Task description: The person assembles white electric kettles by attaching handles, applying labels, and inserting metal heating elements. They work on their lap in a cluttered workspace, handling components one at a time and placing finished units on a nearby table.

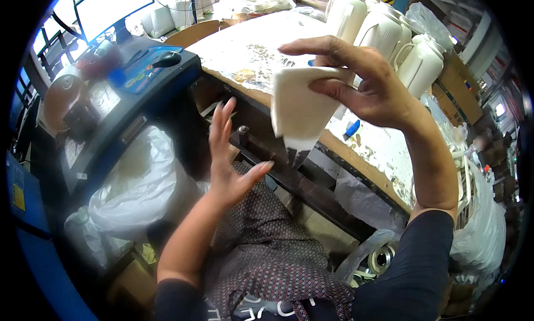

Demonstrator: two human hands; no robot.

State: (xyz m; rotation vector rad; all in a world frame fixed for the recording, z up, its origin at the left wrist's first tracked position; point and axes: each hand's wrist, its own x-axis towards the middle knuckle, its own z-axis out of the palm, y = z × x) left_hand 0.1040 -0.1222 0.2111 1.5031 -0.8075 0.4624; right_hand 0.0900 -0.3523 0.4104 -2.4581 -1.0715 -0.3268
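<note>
My right hand (370, 79) is raised over the edge of the white worktable (228, 43). Its thumb and fingers grip a cream-white plastic part (303, 109) with flat sides that narrows downward; its exact kind does not show. My left hand (225, 165) hangs in the air to the left of the part, touching nothing, thumb and fingers spread. Beyond my right hand stand several cream-white jugs (384, 29) with handles. On the tabletop below that hand lies a small blue object (351, 129).
To the left, a dark desk (156, 90) bears a black mouse (167, 59) on a blue pad. A white plastic bag (144, 182) bulges below it. At the right are a cardboard box (459, 93) and a clear bag (481, 221). Metal rings (381, 258) sit low beside my right arm.
</note>
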